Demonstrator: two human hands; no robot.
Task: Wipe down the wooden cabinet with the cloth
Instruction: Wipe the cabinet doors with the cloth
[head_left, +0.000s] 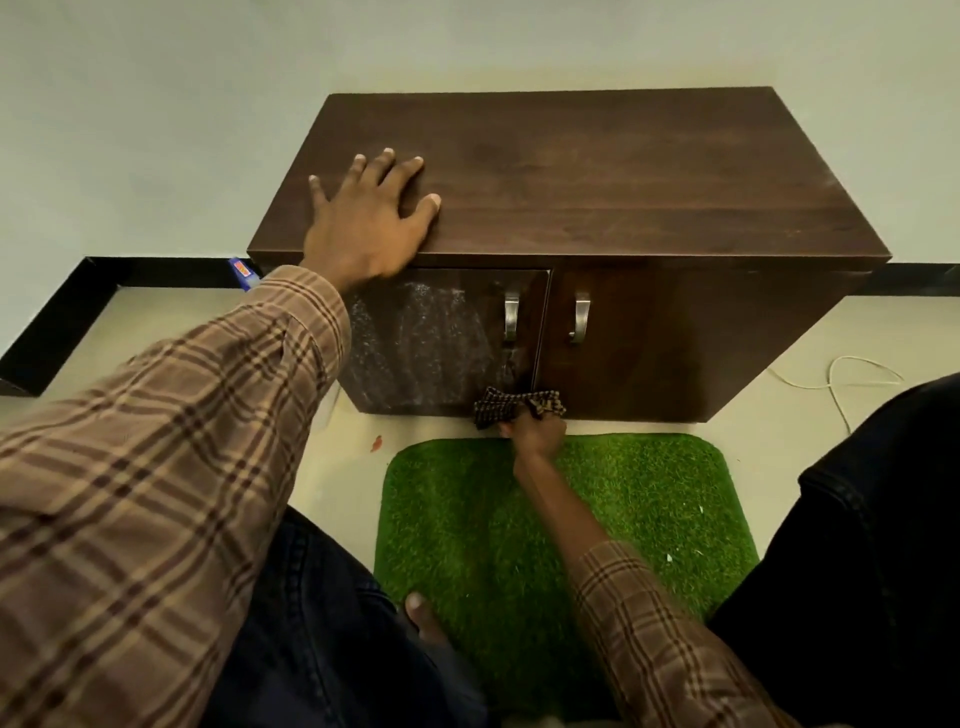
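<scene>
A low dark wooden cabinet (597, 171) stands against the wall, with two front doors and two metal handles. My left hand (363, 223) lies flat, fingers spread, on the cabinet's top near its left front corner. My right hand (535, 431) is down at the cabinet's bottom edge, gripping a dark checked cloth (514, 405) pressed against the lower part of the doors where they meet. The left door (431, 343) shows whitish dusty smears. The right door (670, 332) looks darker and smoother.
A green artificial-grass mat (467, 519) lies on the pale floor before the cabinet, my knees on either side. A white cable (841, 379) trails on the floor at right. A small blue packet (243, 273) sits by the black skirting at left.
</scene>
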